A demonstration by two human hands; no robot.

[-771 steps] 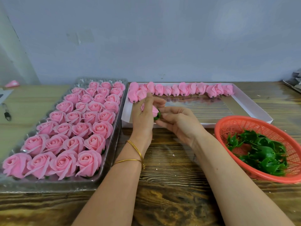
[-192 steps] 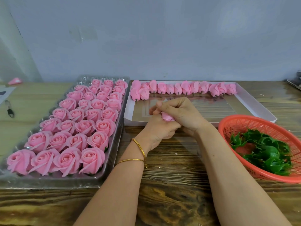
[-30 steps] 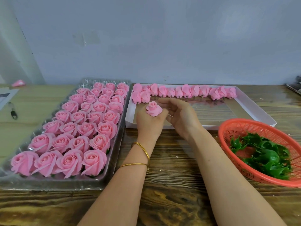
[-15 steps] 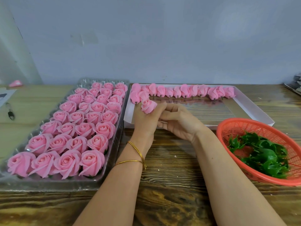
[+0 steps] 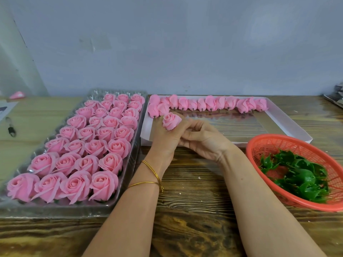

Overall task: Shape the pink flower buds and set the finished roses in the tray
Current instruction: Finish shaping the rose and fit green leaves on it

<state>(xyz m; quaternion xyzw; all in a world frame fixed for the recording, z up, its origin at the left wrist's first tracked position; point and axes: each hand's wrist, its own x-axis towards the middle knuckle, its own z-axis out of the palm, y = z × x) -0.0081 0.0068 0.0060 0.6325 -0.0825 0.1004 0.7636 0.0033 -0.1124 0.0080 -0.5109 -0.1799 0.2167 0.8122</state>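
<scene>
Tray [image 5: 130, 164] left, box [image 5: 289, 125] behind centre, basket [image 5: 259, 143] right, all on the desk [image 5: 194, 191].
Roses [image 5: 104, 134] sit in the tray; buds [image 5: 209, 105] line the box's far edge; leaves [image 5: 300, 175] lie in the basket, before the box.

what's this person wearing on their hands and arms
No sleeves or gloves in view. Two thin gold bangles circle the wrist of the left hand. The right hand and its wrist wear nothing that shows.

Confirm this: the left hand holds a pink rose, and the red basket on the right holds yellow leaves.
Not quite. The head view shows green leaves in the red basket, not yellow. The left hand does hold the pink rose.
</scene>
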